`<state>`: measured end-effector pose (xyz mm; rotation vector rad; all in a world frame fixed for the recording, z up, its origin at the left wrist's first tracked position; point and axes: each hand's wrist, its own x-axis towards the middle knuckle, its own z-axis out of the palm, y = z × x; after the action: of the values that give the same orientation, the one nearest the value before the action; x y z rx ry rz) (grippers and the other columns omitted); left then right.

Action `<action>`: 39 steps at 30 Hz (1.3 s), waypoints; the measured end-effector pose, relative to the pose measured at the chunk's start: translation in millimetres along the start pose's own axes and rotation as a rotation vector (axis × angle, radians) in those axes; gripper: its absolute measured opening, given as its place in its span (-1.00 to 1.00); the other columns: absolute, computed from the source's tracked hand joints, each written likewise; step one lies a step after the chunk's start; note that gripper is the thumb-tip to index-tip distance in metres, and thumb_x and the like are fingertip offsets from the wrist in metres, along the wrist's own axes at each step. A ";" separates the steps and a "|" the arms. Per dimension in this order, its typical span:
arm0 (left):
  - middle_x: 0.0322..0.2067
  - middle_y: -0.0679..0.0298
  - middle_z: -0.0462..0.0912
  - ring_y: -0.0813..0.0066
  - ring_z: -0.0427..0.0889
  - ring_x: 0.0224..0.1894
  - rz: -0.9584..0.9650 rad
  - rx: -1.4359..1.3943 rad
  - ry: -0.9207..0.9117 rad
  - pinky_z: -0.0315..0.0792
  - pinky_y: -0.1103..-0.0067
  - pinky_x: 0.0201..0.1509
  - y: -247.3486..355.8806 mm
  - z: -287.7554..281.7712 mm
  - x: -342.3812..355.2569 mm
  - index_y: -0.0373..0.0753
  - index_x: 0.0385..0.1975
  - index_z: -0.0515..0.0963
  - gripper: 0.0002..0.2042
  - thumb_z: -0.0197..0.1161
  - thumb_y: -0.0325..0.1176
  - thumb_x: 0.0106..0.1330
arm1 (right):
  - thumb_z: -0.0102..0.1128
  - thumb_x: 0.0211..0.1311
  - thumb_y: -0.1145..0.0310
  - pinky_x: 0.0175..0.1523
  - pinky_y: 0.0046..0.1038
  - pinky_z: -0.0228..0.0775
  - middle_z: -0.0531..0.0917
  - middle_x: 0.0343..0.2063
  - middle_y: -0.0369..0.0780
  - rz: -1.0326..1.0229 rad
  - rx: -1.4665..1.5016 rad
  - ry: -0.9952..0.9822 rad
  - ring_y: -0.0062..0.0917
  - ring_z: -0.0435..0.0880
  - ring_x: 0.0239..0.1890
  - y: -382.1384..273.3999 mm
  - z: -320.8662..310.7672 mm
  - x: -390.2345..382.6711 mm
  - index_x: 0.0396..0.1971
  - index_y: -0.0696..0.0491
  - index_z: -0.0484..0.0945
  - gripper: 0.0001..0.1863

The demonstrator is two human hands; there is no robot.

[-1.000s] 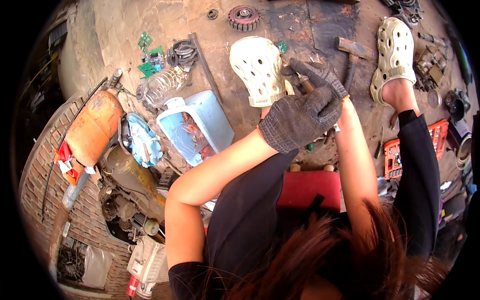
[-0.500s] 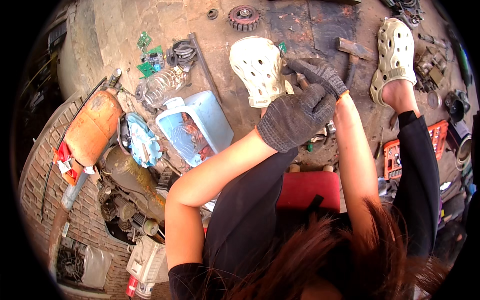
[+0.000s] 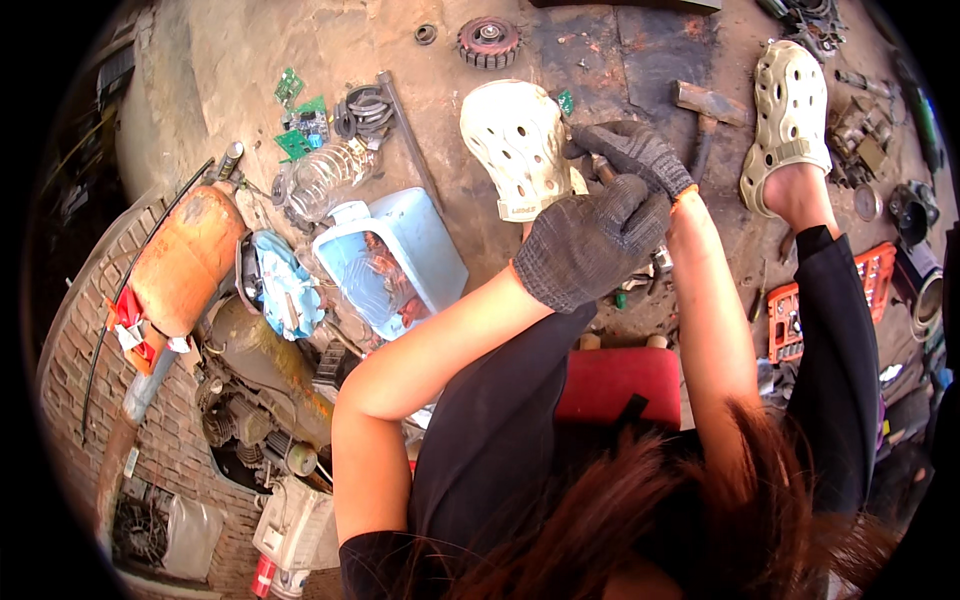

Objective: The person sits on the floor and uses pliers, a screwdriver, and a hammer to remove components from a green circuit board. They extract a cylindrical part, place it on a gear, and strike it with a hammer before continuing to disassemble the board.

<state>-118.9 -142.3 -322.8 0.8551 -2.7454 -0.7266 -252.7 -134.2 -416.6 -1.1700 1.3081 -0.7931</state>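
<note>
Both my hands wear dark grey knit gloves and meet in front of the stool. My left hand [image 3: 588, 245] is closed, its fingers curled up against the other hand; whatever lies inside it is hidden. My right hand [image 3: 640, 152] bends its fingers round a small brownish cylindrical piece [image 3: 603, 170], whose lower part disappears behind the left glove. I cannot make out its exact kind. Just left of the hands is a cream clog [image 3: 515, 140] on my left foot. A hammer [image 3: 708, 105] lies on the ground to the right, past the right hand.
A light blue bin [image 3: 420, 250] lies tipped to the left, with wires inside. Around it are green circuit boards [image 3: 293, 145], a metal bar [image 3: 408, 140] and an orange tank [image 3: 187, 260]. A red stool [image 3: 620, 385] is beneath me; an orange socket set [image 3: 785, 320] lies right.
Hardly anything differs. My left hand has shifted very slightly, while both hands stay together around the small piece.
</note>
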 end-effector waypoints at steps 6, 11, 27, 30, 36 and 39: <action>-0.23 0.21 0.46 0.27 0.60 -0.39 0.024 -0.035 -0.023 0.51 0.44 -0.48 -4.1 -2.5 -2.9 -0.13 -0.20 0.56 -0.71 0.24 -0.46 0.02 | 0.14 0.07 -0.06 -0.20 -0.50 0.40 0.64 -0.46 -0.25 0.502 0.443 0.010 -0.57 0.56 -0.37 -6.8 6.2 5.2 -0.40 0.02 0.70 -0.58; -0.20 0.18 0.46 0.25 0.59 -0.36 0.022 -0.022 0.018 0.52 0.44 -0.46 -3.7 -1.6 -1.4 -0.14 -0.18 0.54 -0.68 0.25 -0.48 0.00 | 0.15 0.02 -0.06 -0.20 -0.50 0.41 0.65 -0.43 -0.24 0.512 0.415 0.000 -0.58 0.58 -0.37 -6.7 5.3 5.0 -0.40 0.00 0.71 -0.58; -0.24 0.19 0.45 0.21 0.58 -0.32 0.033 -0.007 -0.050 0.50 0.40 -0.42 -5.0 -3.3 -4.5 -0.17 -0.18 0.54 -0.70 0.24 -0.44 0.01 | 0.16 0.01 -0.05 -0.20 -0.48 0.42 0.67 -0.41 -0.23 0.580 0.435 0.015 -0.55 0.59 -0.38 -1.7 9.5 5.1 -0.38 0.00 0.71 -0.58; -0.23 0.20 0.46 0.20 0.58 -0.32 0.016 -0.012 -0.064 0.51 0.40 -0.41 -4.0 -4.4 -3.9 -0.16 -0.20 0.55 -0.71 0.24 -0.45 0.02 | 0.17 0.06 0.00 -0.21 -0.47 0.43 0.66 -0.46 -0.22 0.465 0.368 0.115 -0.53 0.60 -0.40 -8.5 9.3 -1.9 -0.34 0.05 0.69 -0.59; -0.21 0.19 0.46 0.18 0.61 -0.34 -0.029 -0.083 -0.082 0.55 0.42 -0.38 -5.7 -10.0 -0.7 -0.13 -0.21 0.55 -0.72 0.24 -0.45 0.02 | 0.28 0.06 0.18 -0.15 -0.22 0.45 0.63 -0.34 -0.05 0.488 -0.376 1.026 -0.19 0.63 -0.33 36.7 24.9 -46.7 -0.17 0.17 0.48 -0.57; -0.21 0.18 0.46 0.17 0.61 -0.35 -0.001 -0.068 -0.038 0.55 0.40 -0.39 -8.3 -10.5 -0.7 -0.14 -0.21 0.54 -0.70 0.29 -0.45 0.00 | 0.33 -0.02 0.19 -0.08 -0.16 0.42 0.60 -0.27 -0.03 0.502 -0.705 1.025 -0.13 0.60 -0.24 65.8 33.0 -68.2 -0.10 0.14 0.40 -0.48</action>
<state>-111.1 -152.1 -317.9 0.8371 -2.7358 -0.8400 -242.0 -45.6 -462.4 -0.8494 2.7649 -0.5526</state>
